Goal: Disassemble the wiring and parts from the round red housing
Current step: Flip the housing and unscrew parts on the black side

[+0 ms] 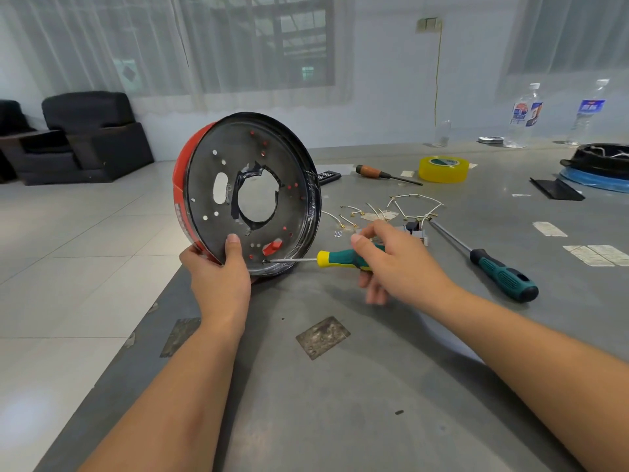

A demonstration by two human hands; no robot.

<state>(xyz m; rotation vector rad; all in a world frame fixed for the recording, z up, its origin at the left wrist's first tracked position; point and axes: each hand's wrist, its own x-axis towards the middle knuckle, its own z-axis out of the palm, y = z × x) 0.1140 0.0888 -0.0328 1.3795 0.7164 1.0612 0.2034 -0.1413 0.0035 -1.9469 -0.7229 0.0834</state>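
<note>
Bottle labels (526, 114) too blurred to read — black tray (602, 158) cut off right.

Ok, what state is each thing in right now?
red housing: tilted on edge on the table, wiring out
left hand: grips the housing's lower rim
right hand: holds small screwdriver
small screwdriver: tip at a screw near the lower rim
wires: loose on table
large screwdriver: lying unused
</note>
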